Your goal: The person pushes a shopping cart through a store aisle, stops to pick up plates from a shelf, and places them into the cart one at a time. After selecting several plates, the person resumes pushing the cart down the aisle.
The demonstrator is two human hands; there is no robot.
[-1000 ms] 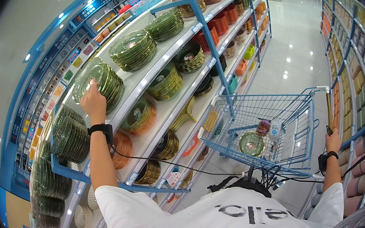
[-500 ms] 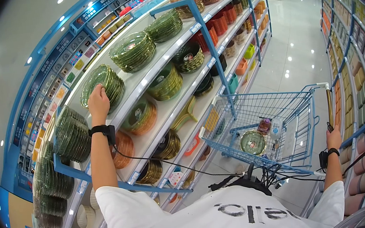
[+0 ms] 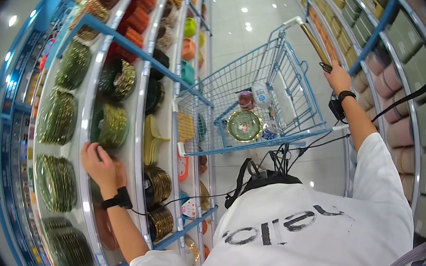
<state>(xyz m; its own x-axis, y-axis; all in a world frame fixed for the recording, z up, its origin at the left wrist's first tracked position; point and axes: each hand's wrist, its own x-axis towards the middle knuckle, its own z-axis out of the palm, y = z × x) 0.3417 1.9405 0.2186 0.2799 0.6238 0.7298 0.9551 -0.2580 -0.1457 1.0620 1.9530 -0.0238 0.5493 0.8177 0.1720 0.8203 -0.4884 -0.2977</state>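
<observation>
My left hand [image 3: 98, 165] hovers at the shelf front, its loosely bent fingers apart and holding nothing. Beside it stands a stack of green plates [image 3: 57, 182] on the upper shelf, and just beyond its fingertips is a stack of green bowls [image 3: 109, 125] one shelf down. With my right hand [image 3: 338, 76] I grip the handle [image 3: 313, 43] of a blue wire shopping cart [image 3: 257, 143]. In the cart lie a round green dish with a gold rim [image 3: 244, 126], a purplish packaged item [image 3: 245, 99] and a clear bottle with a blue label [image 3: 261, 95].
Shelves to the left hold more green plates [image 3: 56, 116], gold-edged black dishes [image 3: 157, 186] and a yellow-green dish [image 3: 153, 140]. Boxes [image 3: 409, 66] line the right shelving. A black cable [image 3: 189, 199] runs from my left wrist to my waist. Tiled floor [image 3: 232, 8] stretches ahead.
My left hand has come off the stack of green plates and drawn back to the shelf edge. The view has turned and tilted down. My right hand keeps hold of the cart handle.
</observation>
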